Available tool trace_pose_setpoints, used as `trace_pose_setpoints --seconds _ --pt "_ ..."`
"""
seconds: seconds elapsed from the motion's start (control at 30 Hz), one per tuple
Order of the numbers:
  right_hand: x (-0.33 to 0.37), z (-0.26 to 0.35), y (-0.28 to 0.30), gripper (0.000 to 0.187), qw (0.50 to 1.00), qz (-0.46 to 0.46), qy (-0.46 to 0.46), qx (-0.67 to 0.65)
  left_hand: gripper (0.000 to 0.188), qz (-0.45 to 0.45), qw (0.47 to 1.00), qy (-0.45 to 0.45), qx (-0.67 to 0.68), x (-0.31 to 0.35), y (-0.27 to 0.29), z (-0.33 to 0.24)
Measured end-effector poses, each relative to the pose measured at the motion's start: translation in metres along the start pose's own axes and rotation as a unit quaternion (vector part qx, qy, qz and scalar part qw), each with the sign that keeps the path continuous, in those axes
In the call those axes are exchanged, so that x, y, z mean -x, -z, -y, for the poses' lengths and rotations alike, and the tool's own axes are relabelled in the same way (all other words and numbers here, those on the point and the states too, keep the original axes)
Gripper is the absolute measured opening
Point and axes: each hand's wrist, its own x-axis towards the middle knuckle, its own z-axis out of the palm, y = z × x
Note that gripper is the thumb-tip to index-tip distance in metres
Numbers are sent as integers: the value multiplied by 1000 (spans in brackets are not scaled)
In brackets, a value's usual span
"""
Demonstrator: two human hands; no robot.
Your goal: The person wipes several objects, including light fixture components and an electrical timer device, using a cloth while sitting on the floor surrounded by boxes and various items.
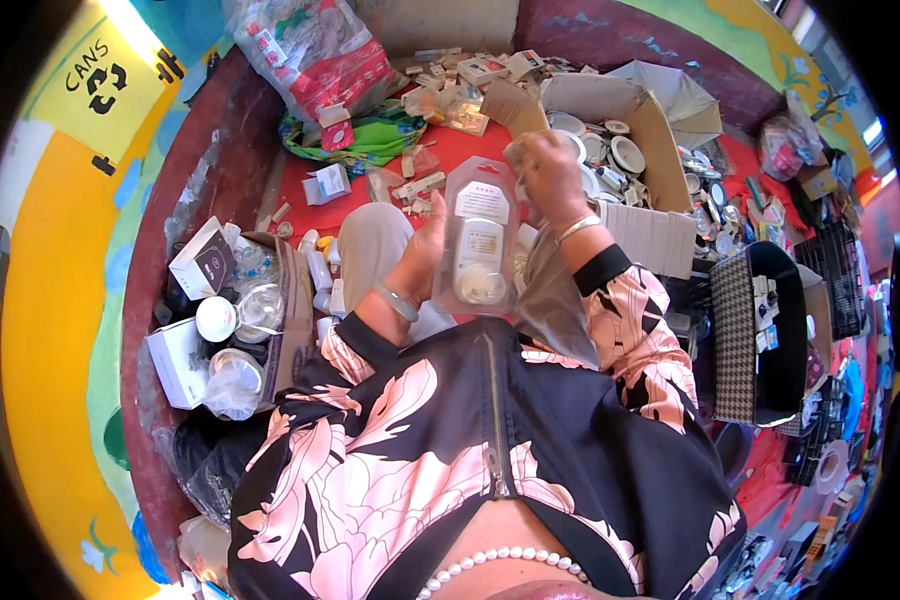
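My left hand (425, 250) holds a clear plastic blister pack (477, 240) with a white round device inside, gripping its left edge. My right hand (545, 170) is raised at the pack's top right corner, fingers closed on the plastic edge there. Both wrists wear bangles. The pack is held upright in front of my chest, over my lap. My sleeves are black with a pink flower pattern.
A cardboard box (660, 215) with white round parts stands to the right. Another box (288, 320) at the left holds bottles and white cartons. Loose packages (460, 90) and a filled plastic bag (315, 50) lie on the red floor ahead. A checked basket (740, 340) sits at right.
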Motion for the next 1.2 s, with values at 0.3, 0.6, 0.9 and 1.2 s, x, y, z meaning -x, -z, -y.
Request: trace_pose_setpoints --seconds 0.3,0.6,0.9,1.2 --pt "-13 71 -8 34 975 122 182 -49 63 -74 996 -25 -37 -6 -7 6" --pt "-38 -19 7 19 984 -47 -158 -75 62 0 997 -74 18 -1 11 -7" --pt "-6 76 -10 29 960 148 132 -196 53 -49 993 -91 57 -16 11 -4" --pt "-2 69 30 38 925 258 125 -248 61 6 996 -51 66 -5 -7 -1"
